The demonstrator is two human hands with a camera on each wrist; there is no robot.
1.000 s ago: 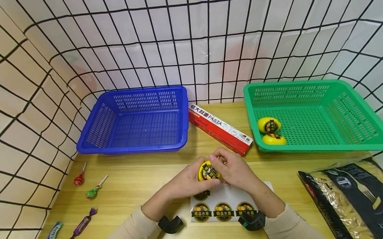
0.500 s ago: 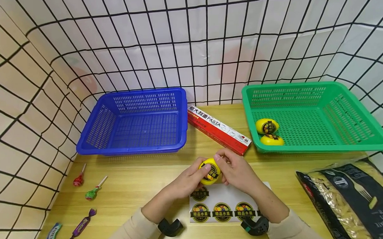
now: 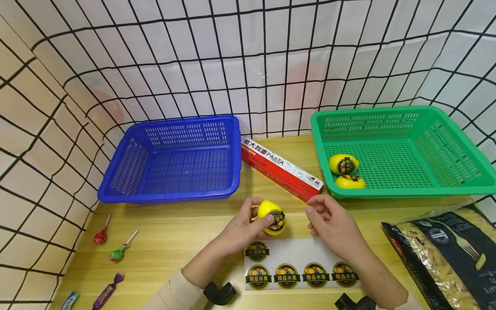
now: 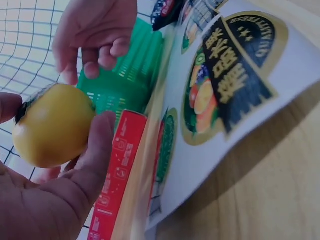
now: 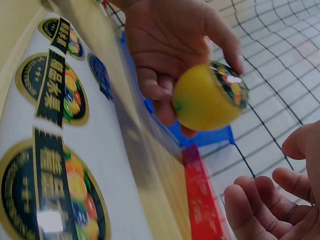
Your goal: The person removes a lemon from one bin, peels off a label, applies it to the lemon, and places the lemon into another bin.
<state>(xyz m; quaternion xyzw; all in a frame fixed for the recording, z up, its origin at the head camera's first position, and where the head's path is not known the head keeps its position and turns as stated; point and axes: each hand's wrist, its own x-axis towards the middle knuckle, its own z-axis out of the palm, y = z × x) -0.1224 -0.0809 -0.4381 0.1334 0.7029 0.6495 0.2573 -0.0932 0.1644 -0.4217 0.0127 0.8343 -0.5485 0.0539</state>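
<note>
A yellow lemon (image 3: 267, 210) with a dark round fruit sticker (image 3: 277, 222) on its side is held in my left hand (image 3: 241, 228), the thumb lying on the sticker. In the right wrist view the lemon (image 5: 205, 102) rests in the curled fingers. To the right, apart from the lemon, my right hand (image 3: 334, 222) hovers with loosely bent fingers and nothing in them. Below both hands lies a white sticker sheet (image 3: 304, 249) bearing several round fruit labels. Two labelled lemons (image 3: 343, 163) sit in the left front corner of the green basket (image 3: 401, 190).
A blue basket (image 3: 171, 194) stands at the back left. Between the baskets lies a red-and-white pasta box (image 3: 281, 168). Several wrapped sweets, including a purple candy (image 3: 105, 295), lie at left. A pasta bag (image 3: 448, 253) lies at right. A wire grid (image 3: 265, 58) rises behind.
My right hand has come away from the lemon and moved right. The left hand keeps hold of the lemon, turned slightly, with the sticker now facing right.
</note>
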